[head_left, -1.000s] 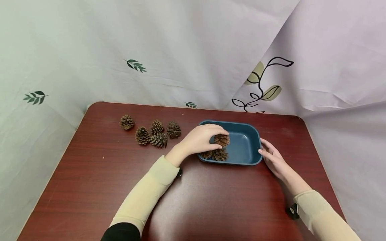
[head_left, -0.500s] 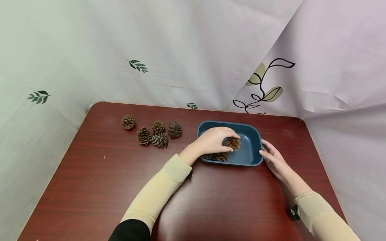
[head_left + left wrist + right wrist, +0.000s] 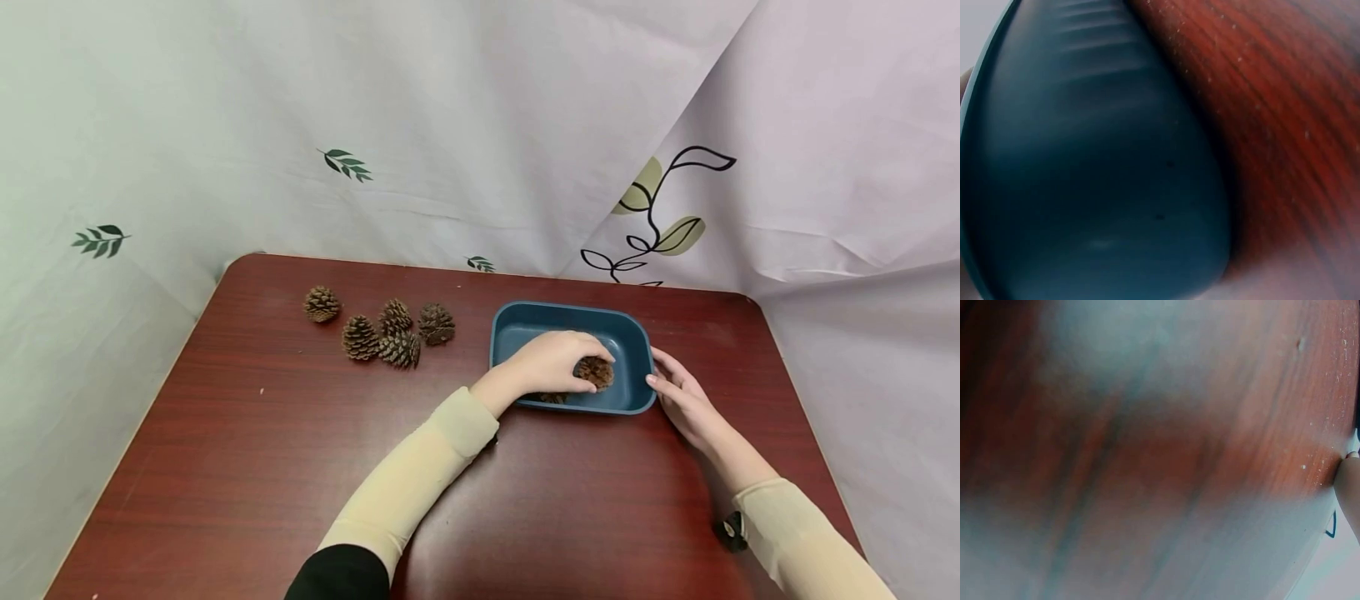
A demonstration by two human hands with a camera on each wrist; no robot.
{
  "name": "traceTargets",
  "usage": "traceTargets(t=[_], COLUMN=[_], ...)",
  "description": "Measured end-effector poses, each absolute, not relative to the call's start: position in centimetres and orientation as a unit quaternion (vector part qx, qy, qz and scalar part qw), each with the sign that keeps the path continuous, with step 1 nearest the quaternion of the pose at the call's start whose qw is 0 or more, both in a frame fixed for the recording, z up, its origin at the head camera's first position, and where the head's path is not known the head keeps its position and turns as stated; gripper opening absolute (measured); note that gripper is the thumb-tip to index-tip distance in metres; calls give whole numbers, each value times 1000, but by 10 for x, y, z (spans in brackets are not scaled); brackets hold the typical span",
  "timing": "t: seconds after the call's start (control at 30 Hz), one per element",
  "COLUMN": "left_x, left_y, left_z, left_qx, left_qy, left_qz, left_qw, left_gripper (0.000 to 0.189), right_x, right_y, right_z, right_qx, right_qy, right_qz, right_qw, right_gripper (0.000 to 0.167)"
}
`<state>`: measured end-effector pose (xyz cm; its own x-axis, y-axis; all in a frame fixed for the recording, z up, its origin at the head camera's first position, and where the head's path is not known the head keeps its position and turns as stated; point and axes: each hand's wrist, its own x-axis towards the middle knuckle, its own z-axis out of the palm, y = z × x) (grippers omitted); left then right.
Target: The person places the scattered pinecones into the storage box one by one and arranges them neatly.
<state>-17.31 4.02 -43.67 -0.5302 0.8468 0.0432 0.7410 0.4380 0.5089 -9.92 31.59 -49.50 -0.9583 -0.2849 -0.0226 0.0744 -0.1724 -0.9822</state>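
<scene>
A blue rectangular plastic box [image 3: 627,400] stands on the table, right of centre in the head view. Over its inside, my left hand [image 3: 551,364] holds a brown pine cone [image 3: 597,373] between thumb and fingers. Part of another pine cone [image 3: 553,398] shows in the box under that hand; the rest of the near left corner is hidden. My right hand [image 3: 682,400] holds the box's right end, thumb at the rim and fingers along the outer side. Up close, the left wrist view has the box's outer wall [image 3: 1097,156]. The right wrist view catches mostly blurred table and a fingertip [image 3: 1350,487].
Left of the box, several pine cones lie on the dark red wooden table [image 3: 225,450]: a cluster with one cone [image 3: 361,337] at its near left, and a single cone [image 3: 322,304] farther left. A white curtain [image 3: 450,125] with leaf prints hangs behind the table.
My left hand has moved right and nearer within the box, carrying the pine cone and covering more of the cones there. My right hand stays at the box's right end.
</scene>
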Motion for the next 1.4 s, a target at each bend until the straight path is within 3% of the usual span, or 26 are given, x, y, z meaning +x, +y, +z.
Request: traceTargets(t=[1.4], left_x=[-169], left_y=[47], left_z=[-452], left_qx=[492], left_qy=[830], left_qz=[201], left_qw=[170], left_gripper=[41], right_x=[-100], right_y=[319], right_z=[-499], right_qx=[-81], right_qy=[634], right_qz=[-760], right_qw=[121], right_gripper=[44])
